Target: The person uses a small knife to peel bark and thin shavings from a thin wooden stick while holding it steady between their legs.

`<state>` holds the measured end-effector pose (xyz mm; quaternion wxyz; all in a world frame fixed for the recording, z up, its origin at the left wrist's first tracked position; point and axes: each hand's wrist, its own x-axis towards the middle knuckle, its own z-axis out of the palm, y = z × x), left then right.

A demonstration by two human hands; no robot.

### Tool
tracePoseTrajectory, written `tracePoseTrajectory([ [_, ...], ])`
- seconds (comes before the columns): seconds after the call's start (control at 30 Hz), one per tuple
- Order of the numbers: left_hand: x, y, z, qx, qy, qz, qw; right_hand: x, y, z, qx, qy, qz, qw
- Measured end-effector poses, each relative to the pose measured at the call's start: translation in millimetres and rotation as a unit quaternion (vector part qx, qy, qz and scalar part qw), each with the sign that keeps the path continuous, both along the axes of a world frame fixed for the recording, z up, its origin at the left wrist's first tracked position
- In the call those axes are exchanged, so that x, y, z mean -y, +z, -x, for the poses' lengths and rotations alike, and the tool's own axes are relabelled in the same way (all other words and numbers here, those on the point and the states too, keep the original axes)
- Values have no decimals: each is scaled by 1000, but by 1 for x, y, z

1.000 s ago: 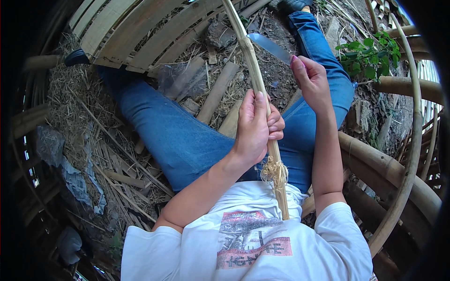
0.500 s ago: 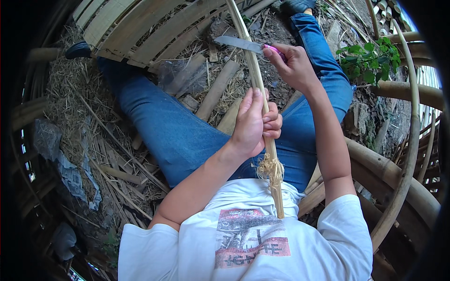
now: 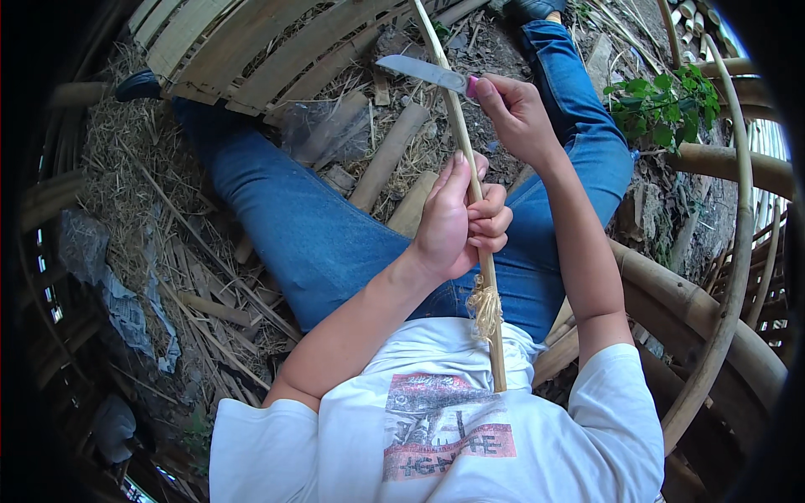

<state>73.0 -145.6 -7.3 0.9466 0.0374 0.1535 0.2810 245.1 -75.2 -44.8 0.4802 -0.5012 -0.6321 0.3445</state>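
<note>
A long pale bamboo strip point(image 3: 459, 126) runs from the top of the view down to my belly, its lower end against my white shirt. My left hand point(image 3: 461, 214) is wrapped round its middle, thumb lying along it. Below that hand a tuft of curled shavings point(image 3: 484, 308) clings to the strip. My right hand point(image 3: 516, 116) is closed on the pink handle of a knife point(image 3: 428, 72). The blade crosses the strip above my left hand, its tip pointing left. Most of the handle is hidden in my fist.
A slatted bamboo panel point(image 3: 277, 59) lies at the upper left. Cut bamboo pieces point(image 3: 387, 159) and straw point(image 3: 126, 151) cover the ground between and beside my legs. At the right are a leafy green plant point(image 3: 662, 105) and thick bamboo poles point(image 3: 696, 314). Crumpled plastic point(image 3: 84, 247) lies at the left.
The strip has turned slightly in my left hand, and its shavings tuft looks narrower. My right hand and the knife have shifted a little up the strip, with less of the pink handle showing.
</note>
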Motion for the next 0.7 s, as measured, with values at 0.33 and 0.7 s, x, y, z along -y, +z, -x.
tracePoseTrajectory([
  [0.33,1,15,-5,-133,-8,1,991,7,10,-3,24,7,19,1000],
  [0.7,3,11,-16,-152,-29,6,988,13,10,-11,15,-23,23,999],
])
